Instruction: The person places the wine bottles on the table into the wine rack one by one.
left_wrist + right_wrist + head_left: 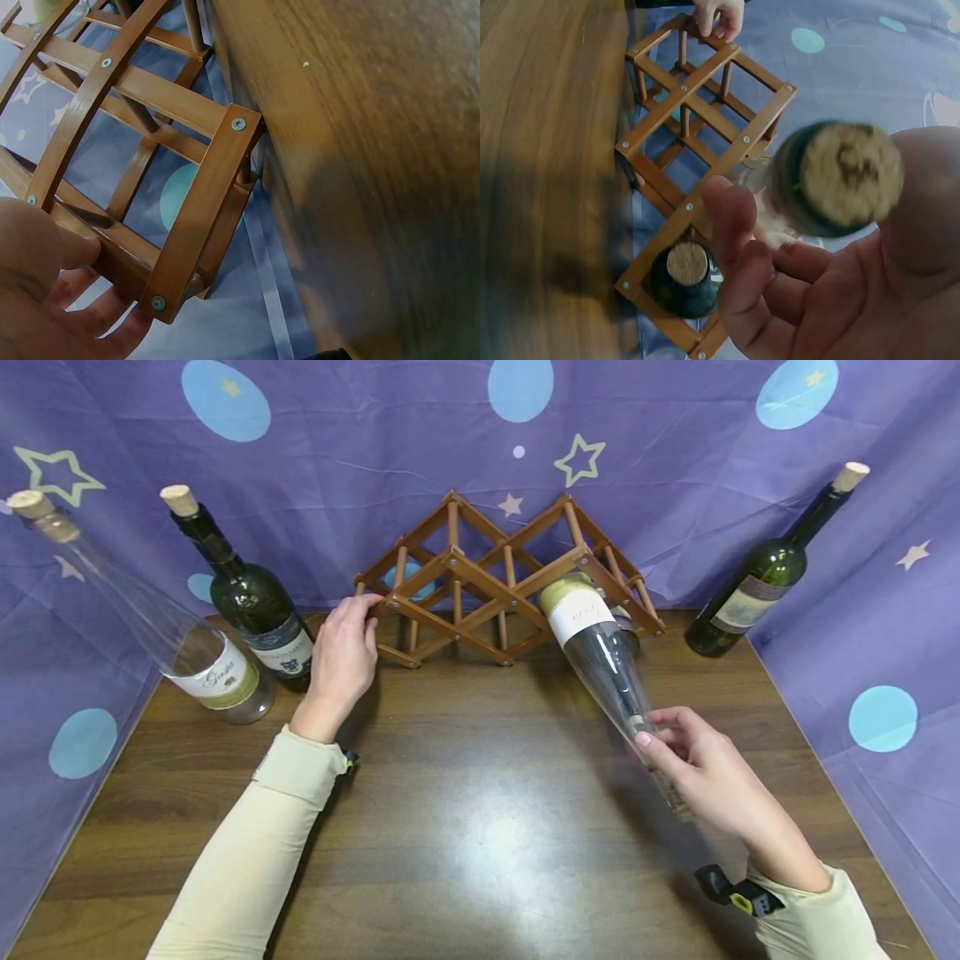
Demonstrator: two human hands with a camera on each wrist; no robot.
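A wooden lattice wine rack (480, 581) stands at the back of the table. My left hand (345, 647) grips its left end, thumb and fingers around a slat in the left wrist view. My right hand (697, 760) holds a clear glass bottle (603, 656) by its neck, with the white-and-gold labelled base up at the rack's right-hand opening. The neck tilts down toward me, and its cork (855, 176) faces the right wrist camera. Below it a dark corked bottle (682, 289) lies in the rack's lower right compartment, mostly hidden in the head view.
On the left stand a tall clear corked bottle (225, 681) and a dark green corked bottle (258, 606), close to my left hand. Another green corked bottle (750, 585) stands at the back right. A purple curtain (405, 435) surrounds the wooden table (450, 877).
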